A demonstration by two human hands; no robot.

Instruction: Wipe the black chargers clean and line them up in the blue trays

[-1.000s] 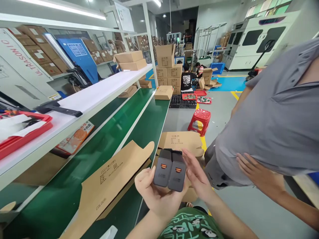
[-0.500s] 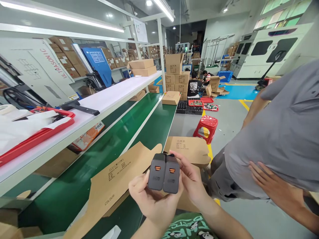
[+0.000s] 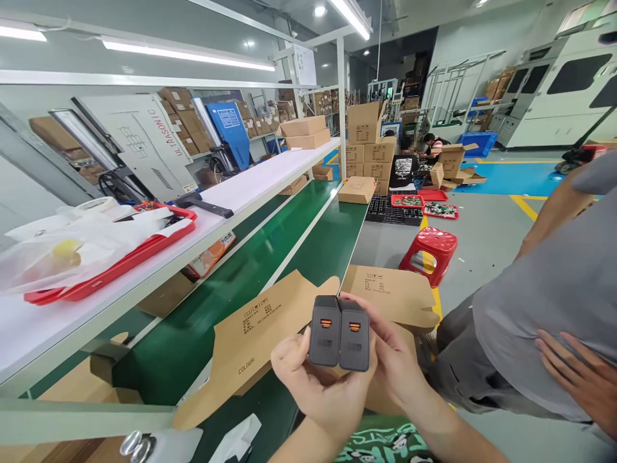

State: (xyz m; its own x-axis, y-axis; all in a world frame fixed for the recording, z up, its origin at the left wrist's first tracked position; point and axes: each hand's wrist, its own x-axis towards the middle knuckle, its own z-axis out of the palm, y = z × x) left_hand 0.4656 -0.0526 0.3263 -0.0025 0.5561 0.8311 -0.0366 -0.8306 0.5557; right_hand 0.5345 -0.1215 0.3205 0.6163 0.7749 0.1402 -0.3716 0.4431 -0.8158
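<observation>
Two dark grey chargers (image 3: 339, 333) with orange ports stand side by side, held upright between both hands. My left hand (image 3: 318, 386) cups them from below and the left. My right hand (image 3: 393, 360) presses against their right side with fingers over the top edge. Behind them a flat unfolded cardboard box (image 3: 263, 331) lies on the green conveyor belt (image 3: 308, 244). A second flat cardboard box (image 3: 393, 292) sits past the belt's edge.
A person in a grey shirt (image 3: 554, 296) stands close on the right, one hand (image 3: 581, 376) at the waist. A red tray (image 3: 110, 257) with plastic bags rests on the white shelf (image 3: 250, 183). A red stool (image 3: 429, 247) and stacked cartons (image 3: 366, 145) stand further down the floor.
The view has swung left and the chargers sit slightly further right in it. My right hand has closed from an open palm beside them onto their right side.
</observation>
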